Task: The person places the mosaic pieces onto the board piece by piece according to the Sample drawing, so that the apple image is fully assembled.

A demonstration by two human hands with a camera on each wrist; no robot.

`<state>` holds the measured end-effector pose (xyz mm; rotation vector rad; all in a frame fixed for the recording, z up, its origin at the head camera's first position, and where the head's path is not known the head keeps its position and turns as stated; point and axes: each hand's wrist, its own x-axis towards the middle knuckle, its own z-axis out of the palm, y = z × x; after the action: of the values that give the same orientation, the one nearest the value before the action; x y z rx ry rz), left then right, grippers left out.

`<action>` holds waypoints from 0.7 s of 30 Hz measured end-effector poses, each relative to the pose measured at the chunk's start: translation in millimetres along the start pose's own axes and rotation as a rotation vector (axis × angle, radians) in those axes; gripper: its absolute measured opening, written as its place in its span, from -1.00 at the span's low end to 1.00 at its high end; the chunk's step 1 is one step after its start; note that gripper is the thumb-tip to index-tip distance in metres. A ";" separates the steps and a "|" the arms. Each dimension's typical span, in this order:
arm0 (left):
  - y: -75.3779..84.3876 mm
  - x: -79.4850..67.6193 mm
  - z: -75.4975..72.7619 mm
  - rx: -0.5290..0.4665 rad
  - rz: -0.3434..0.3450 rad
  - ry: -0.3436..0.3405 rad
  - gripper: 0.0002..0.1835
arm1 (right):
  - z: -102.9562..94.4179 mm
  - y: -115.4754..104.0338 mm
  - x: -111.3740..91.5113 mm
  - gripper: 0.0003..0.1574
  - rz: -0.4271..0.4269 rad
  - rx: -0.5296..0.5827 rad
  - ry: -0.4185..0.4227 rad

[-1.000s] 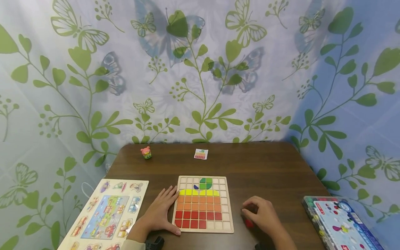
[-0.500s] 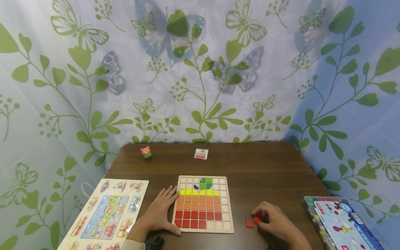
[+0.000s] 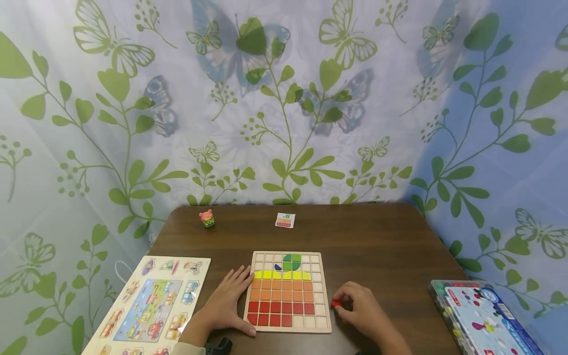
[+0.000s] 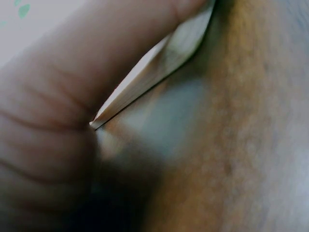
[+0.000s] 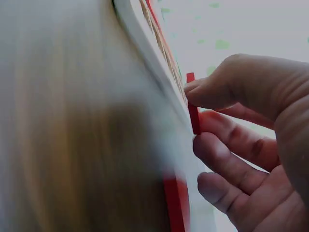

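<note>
A wooden grid board lies in the head view, with rows of red, orange and yellow pieces plus green ones and a small blue one. My left hand rests along its left edge, fingers straight, thumb at the near left corner. Just off the right edge, my right hand pinches a red tile between thumb and forefinger. A second red tile lies below that hand in the right wrist view; the hand hides it in the head view. Several cells at the board's near right corner are bare.
At the left lies a picture puzzle board. A clear box with a printed lid stands at the right. Toward the back are a small pattern card and a pink-topped figurine.
My right hand went right to two red tiles, then came back left to the board's edge with one pinched. My left hand stayed where it was.
</note>
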<state>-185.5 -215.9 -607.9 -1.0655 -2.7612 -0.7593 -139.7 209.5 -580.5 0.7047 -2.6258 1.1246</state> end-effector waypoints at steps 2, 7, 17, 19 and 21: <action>0.8 -0.3 -0.2 -0.003 -0.003 0.000 0.50 | 9.8 -10.0 5.6 -0.66 -0.039 0.027 -0.031; 1.3 0.8 0.0 -0.007 -0.003 0.003 0.50 | 30.9 -34.1 16.1 -0.68 -0.179 0.089 -0.119; 4.7 2.7 -2.5 0.008 -0.032 -0.044 0.51 | 49.2 -57.2 20.7 -0.74 -0.153 -0.011 -0.170; 4.3 2.3 -3.0 0.014 -0.027 -0.041 0.52 | 50.1 -60.5 21.3 -0.75 -0.102 0.013 -0.168; 3.9 2.1 -3.4 0.025 -0.023 -0.037 0.52 | 50.7 -62.9 21.6 -0.75 -0.059 0.029 -0.164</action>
<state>-184.9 -213.8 -602.8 -1.0559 -2.8110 -0.7126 -126.8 127.8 -568.2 0.9108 -2.7061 1.1355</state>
